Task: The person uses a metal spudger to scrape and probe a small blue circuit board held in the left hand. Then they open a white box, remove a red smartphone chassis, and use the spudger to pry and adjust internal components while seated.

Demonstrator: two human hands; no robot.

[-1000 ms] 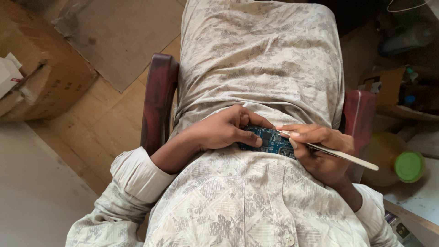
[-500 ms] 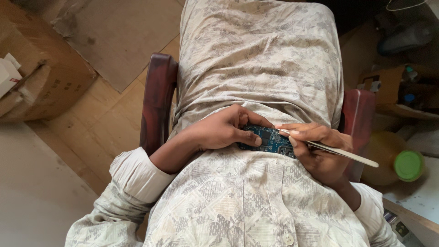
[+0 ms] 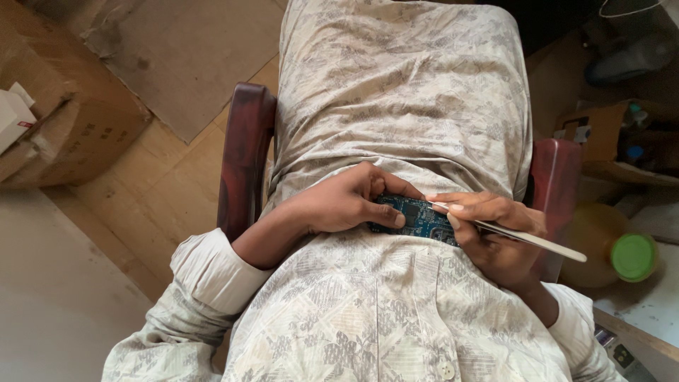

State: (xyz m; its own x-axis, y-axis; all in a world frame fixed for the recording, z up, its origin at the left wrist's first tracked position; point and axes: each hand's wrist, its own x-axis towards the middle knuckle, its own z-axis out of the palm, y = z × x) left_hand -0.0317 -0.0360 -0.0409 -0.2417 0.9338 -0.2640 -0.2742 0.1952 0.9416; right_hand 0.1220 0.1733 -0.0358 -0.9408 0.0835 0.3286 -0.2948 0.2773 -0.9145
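- A floor of pale wooden boards is seen to the left of the grip, with a flat sheet of brown cardboard laid over it farther up
- A light, plain surface is seen at the lower left, well apart from the hands
- The lap, covered in pale patterned cloth, serves as the working surface; a dark red wooden chair is seen on both sides of it
- A cardboard box with a small white carton on it is placed well to the left of the grip
- A yellowish container with a green lid is seen just right of the right hand; boxes and clutter are stacked above it
- The lower edge of the board is hidden by a fold of the shirt, and its left end by the left fingers
- A blue circuit board with dark chips and fine traces is laid across the lap, between the two hands
- The left hand is closed on the board's left end, the thumb pressed on its face
- The right hand is closed around a thin pale stick-like tool, whose tip is brought onto the board's upper right part
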